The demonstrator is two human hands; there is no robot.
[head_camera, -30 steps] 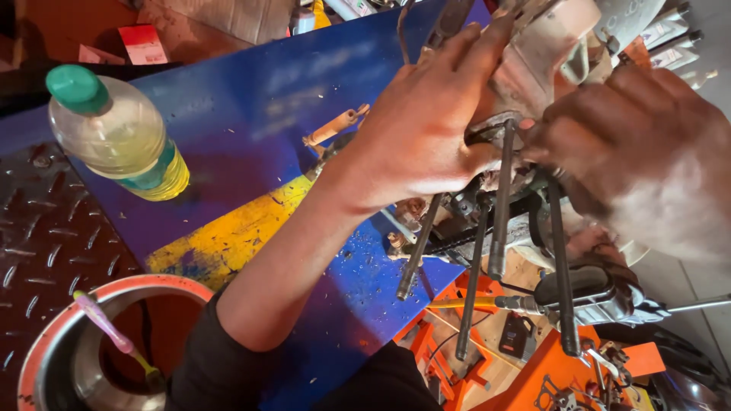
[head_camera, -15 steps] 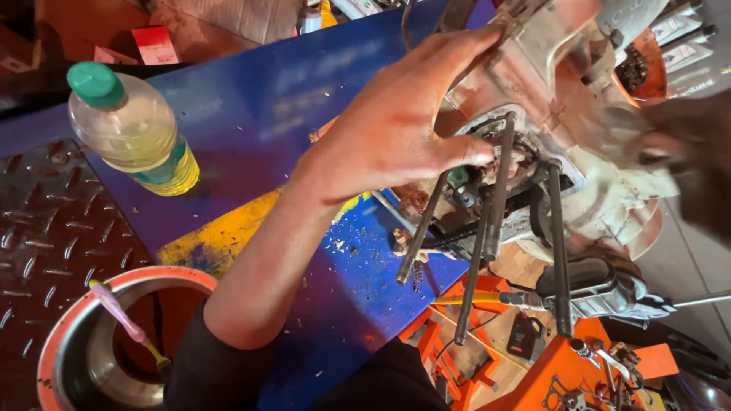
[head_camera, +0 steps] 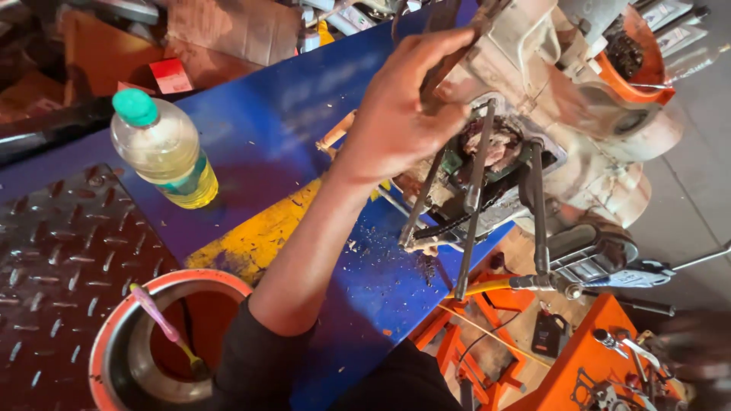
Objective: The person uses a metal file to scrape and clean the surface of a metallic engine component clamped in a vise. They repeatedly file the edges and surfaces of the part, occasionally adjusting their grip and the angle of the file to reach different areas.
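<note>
One left hand (head_camera: 400,122) on the engine casing (head_camera: 579,99), fingers (head_camera: 438,46) clamped over its edge, right hand out of view.

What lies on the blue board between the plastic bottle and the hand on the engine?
In the head view, only bare blue board lies between the plastic bottle and the left hand on the engine.

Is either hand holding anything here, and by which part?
The left hand rests on the upper edge of the engine, thumb by the metal rods; whether it is a closed grip cannot be told. The right hand is not clearly in view.
</note>
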